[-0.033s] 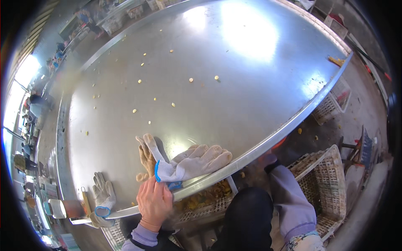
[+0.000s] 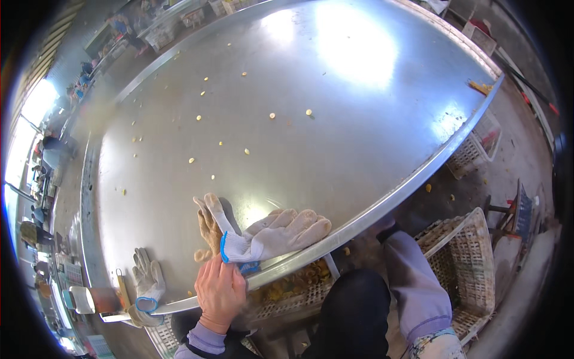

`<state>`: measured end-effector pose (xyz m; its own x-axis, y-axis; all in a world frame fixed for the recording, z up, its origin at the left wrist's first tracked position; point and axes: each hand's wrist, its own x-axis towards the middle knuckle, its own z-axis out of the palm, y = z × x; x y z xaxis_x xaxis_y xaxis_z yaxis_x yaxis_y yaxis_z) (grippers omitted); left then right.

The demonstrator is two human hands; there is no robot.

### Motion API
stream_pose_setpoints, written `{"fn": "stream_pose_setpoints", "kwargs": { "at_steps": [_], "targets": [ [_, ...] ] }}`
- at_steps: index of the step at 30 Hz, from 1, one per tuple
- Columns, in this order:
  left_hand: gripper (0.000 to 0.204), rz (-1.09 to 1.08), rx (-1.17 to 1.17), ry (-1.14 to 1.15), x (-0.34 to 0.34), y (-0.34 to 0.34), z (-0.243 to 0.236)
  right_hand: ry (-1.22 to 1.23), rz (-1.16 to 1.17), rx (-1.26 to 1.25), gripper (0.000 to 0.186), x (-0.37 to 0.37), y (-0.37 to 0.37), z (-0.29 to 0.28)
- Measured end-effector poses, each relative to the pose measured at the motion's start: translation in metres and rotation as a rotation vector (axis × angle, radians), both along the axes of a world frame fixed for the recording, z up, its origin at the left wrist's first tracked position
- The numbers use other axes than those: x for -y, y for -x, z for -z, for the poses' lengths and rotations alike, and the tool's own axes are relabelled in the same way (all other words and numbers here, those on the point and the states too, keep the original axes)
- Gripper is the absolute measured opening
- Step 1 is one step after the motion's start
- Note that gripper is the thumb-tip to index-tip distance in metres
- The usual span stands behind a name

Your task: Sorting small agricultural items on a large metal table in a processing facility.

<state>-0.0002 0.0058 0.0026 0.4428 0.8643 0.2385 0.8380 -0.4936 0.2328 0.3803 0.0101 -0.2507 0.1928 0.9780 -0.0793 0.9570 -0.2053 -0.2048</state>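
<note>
Resting fingers bent at front rim of silver metal table [image 2: 359,149]: bare left hand [image 2: 220,290], just by blue-trimmed cuff of off-white knit glove [image 2: 287,239]; brown-stained knit glove [image 2: 210,230] lies beside it. Can't tell if pinching. Right hand [image 2: 382,224] blurred beyond rim, grip unclear; purple-grey sleeve [image 2: 412,278] shifted slightly. Gloves virtually unmoved, so glove handling looks no further along.

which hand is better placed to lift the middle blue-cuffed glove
Probably left: the left hand is at the table's edge beside the glove. The right sleeve lies off the table, its hand hard to make out.
</note>
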Motion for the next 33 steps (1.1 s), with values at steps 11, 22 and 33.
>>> {"fn": "stream_pose_setpoints", "kwargs": {
  "at_steps": [11,22,33],
  "targets": [
    [0.031,0.026,0.044,0.006,0.002,-0.005,0.004,-0.213,0.082,-0.316,0.045,-0.009,-0.025,0.027],
    [0.034,-0.007,0.047,0.050,0.003,-0.003,0.005,-0.457,0.823,0.121,0.067,0.217,-0.056,-0.095],
    [0.032,-0.041,0.032,0.081,0.006,-0.007,0.000,-0.466,1.036,-0.649,0.054,0.150,-0.084,-0.055]
  ]
}}
